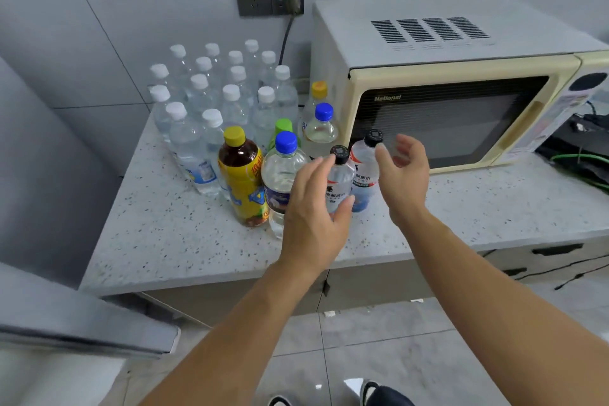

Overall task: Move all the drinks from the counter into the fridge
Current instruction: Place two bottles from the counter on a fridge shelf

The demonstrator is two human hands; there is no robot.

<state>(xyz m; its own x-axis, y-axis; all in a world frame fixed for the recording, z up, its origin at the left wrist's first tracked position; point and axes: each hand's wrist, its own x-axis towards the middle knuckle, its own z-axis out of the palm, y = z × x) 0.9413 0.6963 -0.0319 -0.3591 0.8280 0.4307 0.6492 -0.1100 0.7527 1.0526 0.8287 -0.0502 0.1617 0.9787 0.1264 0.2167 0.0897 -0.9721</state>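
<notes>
Two black-cap btls point(342, 175) btwn spread, relaxed L hand point(313, 208) & R hand point(403, 175), ungrasped

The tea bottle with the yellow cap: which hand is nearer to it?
Left. The left hand is just right of the tea bottle; the right hand is farther right, beyond two black-capped bottles.
</notes>
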